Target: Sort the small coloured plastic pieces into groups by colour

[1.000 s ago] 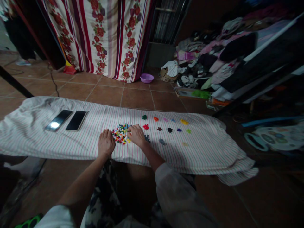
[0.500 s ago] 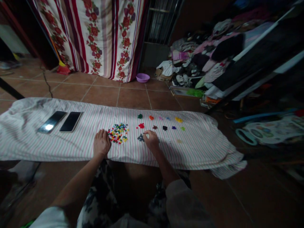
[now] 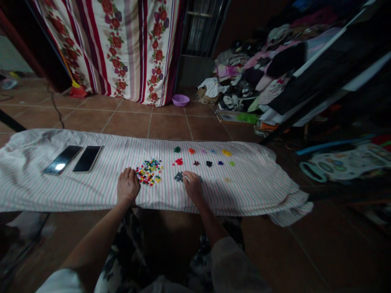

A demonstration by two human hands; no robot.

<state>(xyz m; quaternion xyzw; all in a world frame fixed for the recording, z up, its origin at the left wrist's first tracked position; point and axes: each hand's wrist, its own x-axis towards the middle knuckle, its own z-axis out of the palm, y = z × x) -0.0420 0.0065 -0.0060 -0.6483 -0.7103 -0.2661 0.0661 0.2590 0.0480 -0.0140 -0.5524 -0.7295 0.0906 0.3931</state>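
Observation:
A mixed heap of small coloured pieces point(image 3: 149, 172) lies on the striped cloth point(image 3: 106, 191). My left hand point(image 3: 128, 184) rests flat at the heap's left edge, fingers extended. My right hand point(image 3: 192, 184) is beside the dark grey pile point(image 3: 179, 176), its thumb and fingertips closed together; whatever is between them is too small to name. Beyond it are small single-colour piles, among them red point(image 3: 179, 162), dark green point(image 3: 177, 149), orange point(image 3: 192, 151), black point(image 3: 209, 164) and yellow point(image 3: 226, 152). Pale pieces point(image 3: 227, 179) lie right of my right hand.
Two phones point(image 3: 62, 160) point(image 3: 88, 158) lie on the cloth at the left. Behind the covered surface are a purple basin point(image 3: 181, 100), a floral curtain point(image 3: 131, 53) and heaped clothes point(image 3: 244, 77). A light-coloured plastic item point(image 3: 351, 165) is at the right.
The view has shifted slightly. The fingers of my right hand have drawn closer together beside the grey pile, and more of that pile shows. My left hand stays beside the mixed heap.

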